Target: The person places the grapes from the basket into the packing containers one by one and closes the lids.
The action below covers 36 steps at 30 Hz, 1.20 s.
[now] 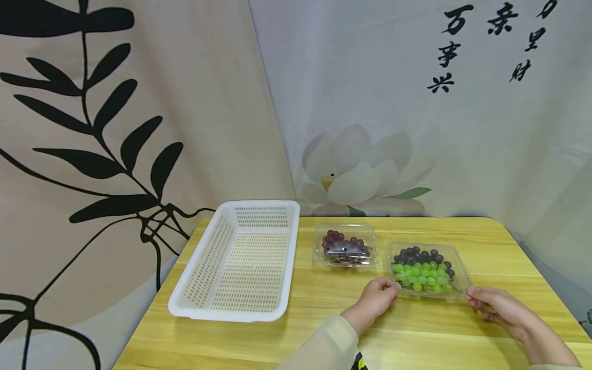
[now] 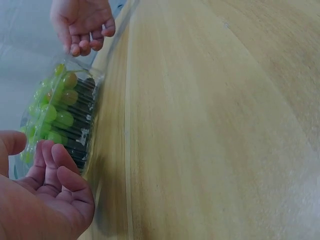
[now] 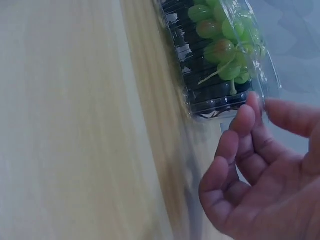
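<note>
A clear plastic fruit box [image 1: 462, 280] holds a bunch of green grapes [image 1: 423, 275] in front and dark grapes [image 1: 418, 255] behind. My left hand [image 1: 376, 300] grips the box at its near left corner, with thumb and fingers on either side of the rim in the left wrist view. At the near right corner, my right hand [image 1: 501, 311] pinches the box's edge between thumb and index finger [image 3: 255, 107], its other fingers curled below. Dark stripes show beneath the green grapes [image 2: 55, 110] through the box's side.
Left of this box stands a smaller clear box [image 1: 319, 257] with dark red grapes [image 1: 344, 246]. A white perforated plastic basket [image 1: 176, 308] occupies the left of the wooden table [image 1: 222, 344]. Printed cloth [image 1: 208, 103] hangs behind the table's back edge.
</note>
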Each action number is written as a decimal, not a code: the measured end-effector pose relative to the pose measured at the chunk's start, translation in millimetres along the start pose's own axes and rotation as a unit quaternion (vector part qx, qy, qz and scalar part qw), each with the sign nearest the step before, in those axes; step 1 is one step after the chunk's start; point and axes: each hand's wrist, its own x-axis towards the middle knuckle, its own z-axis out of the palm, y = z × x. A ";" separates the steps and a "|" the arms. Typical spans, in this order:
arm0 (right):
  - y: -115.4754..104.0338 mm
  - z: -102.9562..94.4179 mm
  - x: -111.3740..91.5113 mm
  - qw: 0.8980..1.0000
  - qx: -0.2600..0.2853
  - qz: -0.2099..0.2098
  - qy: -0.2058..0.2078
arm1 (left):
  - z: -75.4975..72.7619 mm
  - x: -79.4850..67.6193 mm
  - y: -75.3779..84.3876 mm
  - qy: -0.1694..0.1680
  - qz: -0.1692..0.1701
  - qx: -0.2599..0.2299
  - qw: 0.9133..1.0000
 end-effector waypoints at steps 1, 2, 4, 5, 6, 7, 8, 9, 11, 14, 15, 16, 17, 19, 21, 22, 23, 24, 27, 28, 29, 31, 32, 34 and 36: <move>0.0 0.3 0.0 1.000 -0.001 0.000 0.004 | 0.0 -0.2 0.0 0.000 0.000 -0.001 1.000; 0.1 0.5 0.0 1.000 -0.001 -0.001 0.004 | -0.1 -0.4 0.1 -0.001 0.000 -0.002 1.000; -0.2 -0.4 0.2 1.000 0.000 0.001 -0.007 | -0.1 -0.9 0.4 -0.002 -0.001 -0.002 1.000; -0.5 -1.7 0.5 1.000 0.003 0.002 -0.023 | -0.1 -1.0 0.7 -0.002 -0.001 -0.001 1.000; -0.9 -3.5 0.8 0.999 0.008 0.004 -0.040 | 0.1 -1.0 0.7 -0.002 -0.003 -0.004 1.000; -1.6 -5.9 1.2 0.998 0.012 0.006 -0.060 | 0.2 -1.0 0.8 -0.001 -0.005 -0.006 1.000; -2.2 -8.9 1.8 0.997 0.016 0.010 -0.077 | 0.3 -0.9 0.9 0.000 -0.007 -0.007 1.000; -2.6 -12.1 1.9 0.996 0.018 0.014 -0.085 | 0.5 -0.8 1.1 0.000 -0.008 -0.008 1.000; -4.4 -18.6 2.5 0.996 0.017 0.025 -0.085 | 1.0 -0.6 1.2 0.002 -0.011 -0.012 1.000; -9.4 -23.1 6.6 0.998 -0.003 0.038 -0.039 | 0.9 -0.6 1.1 0.001 -0.010 -0.012 1.000; -11.5 -22.9 9.1 0.999 -0.011 0.042 -0.016 | 0.7 -0.6 0.9 0.001 -0.010 -0.011 1.000; -13.8 -21.7 12.1 0.999 -0.017 0.042 0.001 | 0.6 -0.2 0.4 0.001 -0.009 -0.007 1.000; -15.8 -19.8 15.4 0.999 -0.020 0.039 0.018 | 0.5 0.0 0.0 0.000 -0.007 -0.005 1.000; -18.8 -15.2 21.5 0.998 -0.022 0.030 0.050 | 0.1 0.3 -0.7 -0.001 -0.004 0.002 1.000; -20.6 -10.8 26.5 0.997 -0.021 0.018 0.077 | -0.1 0.2 -0.9 -0.002 -0.003 0.004 1.000; -21.5 -8.7 28.6 0.996 -0.019 0.011 0.085 | -0.1 0.2 -1.1 -0.003 -0.002 0.006 1.000; -22.4 -6.9 30.6 0.995 -0.016 0.006 0.095 | -0.3 -0.2 -1.0 -0.005 -0.003 0.006 1.000; -23.3 -5.6 32.5 0.995 -0.015 0.003 0.102 | -0.3 -0.3 -1.1 -0.005 -0.003 0.006 1.000; -26.6 -2.1 39.0 0.992 -0.020 -0.008 0.127 | 0.4 -0.1 -1.4 -0.002 -0.005 0.004 1.000; -27.7 -1.1 40.9 0.990 -0.024 -0.011 0.136 | 1.0 0.4 -1.9 0.000 -0.005 0.002 1.000; -28.8 -0.2 42.8 0.989 -0.027 -0.011 0.145 | 1.7 0.6 -2.2 0.003 -0.006 -0.002 1.000; -31.0 1.3 46.1 0.986 -0.034 -0.009 0.162 | 3.1 1.0 -2.2 0.008 -0.006 -0.006 1.000; -31.9 1.9 47.3 0.985 -0.032 -0.007 0.168 | 4.1 1.4 -2.5 0.012 -0.008 -0.009 1.000; -34.0 2.6 48.9 0.984 -0.032 -0.001 0.174 | 5.8 1.7 -2.2 0.017 -0.009 -0.011 1.000; -35.4 2.8 49.7 0.984 -0.028 0.004 0.178 | 7.5 2.0 -1.7 0.024 -0.010 -0.017 1.000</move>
